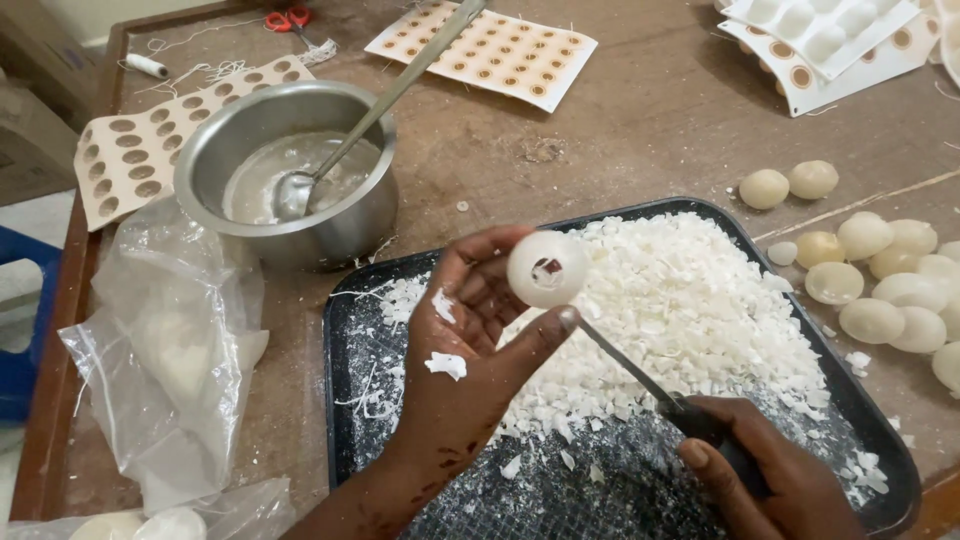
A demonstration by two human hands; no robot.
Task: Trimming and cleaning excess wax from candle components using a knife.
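Holding one white wax ball (546, 268) and one knife (640, 375), two hands.

Our left hand (470, 330) is raised, palm up, fingers curled in a pinch; our right hand (775, 475), lower, is closed in a fist.

— How is the light looking?

— Soft and even daylight is filling the scene; the white flakes on the black tray (345, 330) are glowing almost overexposed.

— Any glare?

— The steel pot (290, 165) is catching pale reflections along its rim, and the plastic bag (170, 340) is shining faintly.

— Shadows?

— Weak ones are falling under the left hand (470, 340) onto the tray.

— Sharpness?

— The centre is staying crisp; the worktop (640, 120) edges are bending slightly and softening toward the corners.
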